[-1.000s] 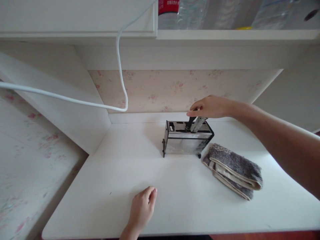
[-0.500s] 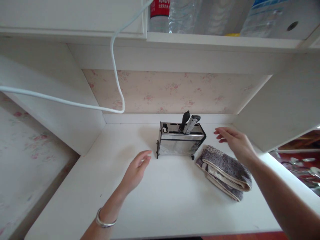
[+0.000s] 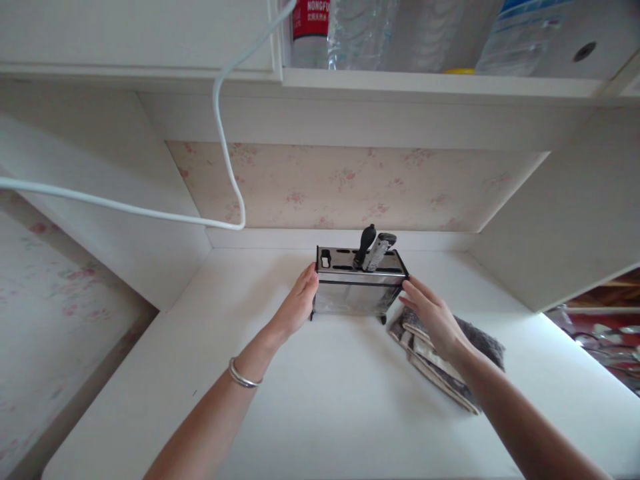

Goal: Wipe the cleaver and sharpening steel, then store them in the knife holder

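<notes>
Both hands, left hand [image 3: 299,303] and right hand [image 3: 434,316], flank the knife block [image 3: 358,291], touching its ends.

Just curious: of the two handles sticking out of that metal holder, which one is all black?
The left black handle; the silver-grey handle stands right beside it.

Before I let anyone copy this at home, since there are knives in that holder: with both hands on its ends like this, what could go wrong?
1. The metal knife holder looks smooth and shiny; the left hand and right hand press only its ends, so it might slip.
2. Two handles lean loosely in the slots; tilting could let them slide out.
3. The folded towel lies against the right side and might snag.
</notes>
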A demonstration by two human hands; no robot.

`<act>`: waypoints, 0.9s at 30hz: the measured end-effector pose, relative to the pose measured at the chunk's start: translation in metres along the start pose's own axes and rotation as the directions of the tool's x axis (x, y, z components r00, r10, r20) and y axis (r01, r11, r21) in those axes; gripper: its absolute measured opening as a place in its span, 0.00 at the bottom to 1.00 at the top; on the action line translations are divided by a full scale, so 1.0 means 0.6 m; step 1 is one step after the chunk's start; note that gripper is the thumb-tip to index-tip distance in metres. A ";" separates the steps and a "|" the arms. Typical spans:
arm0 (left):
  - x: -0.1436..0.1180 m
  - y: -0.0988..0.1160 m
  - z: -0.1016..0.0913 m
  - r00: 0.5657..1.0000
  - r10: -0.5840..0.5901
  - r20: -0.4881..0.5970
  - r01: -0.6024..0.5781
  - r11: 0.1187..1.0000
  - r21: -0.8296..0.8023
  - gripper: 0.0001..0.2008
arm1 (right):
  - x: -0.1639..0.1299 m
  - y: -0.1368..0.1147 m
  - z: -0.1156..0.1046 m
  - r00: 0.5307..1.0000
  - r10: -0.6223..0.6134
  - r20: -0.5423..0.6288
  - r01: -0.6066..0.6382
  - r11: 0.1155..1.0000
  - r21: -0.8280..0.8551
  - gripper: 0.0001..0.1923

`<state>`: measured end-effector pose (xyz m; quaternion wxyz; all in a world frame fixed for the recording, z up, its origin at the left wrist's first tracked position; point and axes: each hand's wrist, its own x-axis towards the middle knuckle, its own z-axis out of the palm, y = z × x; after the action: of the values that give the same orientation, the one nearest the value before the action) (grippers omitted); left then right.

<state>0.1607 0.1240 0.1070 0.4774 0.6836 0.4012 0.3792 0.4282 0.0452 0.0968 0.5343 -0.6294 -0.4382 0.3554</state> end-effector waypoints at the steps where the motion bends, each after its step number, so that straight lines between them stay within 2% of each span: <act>1: 0.000 0.002 0.004 1.000 0.024 0.005 -0.024 1.000 0.001 0.28 | -0.002 -0.005 0.005 1.000 -0.006 0.015 0.005 1.000 0.007 0.21; 3: -0.002 0.006 0.011 0.998 0.061 0.005 -0.061 0.998 -0.013 0.28 | -0.007 -0.014 0.014 0.999 -0.035 0.023 0.035 0.999 0.012 0.20; 7: -0.003 0.015 0.023 0.999 0.039 0.001 -0.039 0.996 -0.076 0.28 | -0.002 -0.027 0.019 0.997 -0.076 0.009 0.076 0.996 0.038 0.19; 12: 0.018 0.029 0.042 0.996 0.094 0.002 -0.093 0.991 -0.093 0.27 | 0.032 -0.032 -0.010 0.998 -0.055 -0.029 0.059 0.989 0.133 0.16; 17: 0.073 0.043 0.069 0.992 0.125 0.018 -0.123 0.988 -0.092 0.30 | 0.082 -0.045 -0.066 0.995 -0.060 -0.083 0.074 0.981 0.180 0.14; 21: 0.131 0.054 0.108 0.985 0.164 0.055 -0.156 0.979 -0.132 0.33 | 0.130 -0.055 -0.115 0.990 -0.012 -0.138 0.044 0.973 0.226 0.13; 27: 0.220 0.052 0.185 0.930 0.356 0.094 -0.331 0.920 -0.209 0.27 | 0.205 -0.040 -0.174 0.949 0.000 -0.317 0.094 0.955 0.282 0.12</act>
<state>0.3180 0.1984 0.1260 0.4916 0.7180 0.2048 0.4482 0.5641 0.1229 0.1412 0.6929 -0.5806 -0.3052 0.2993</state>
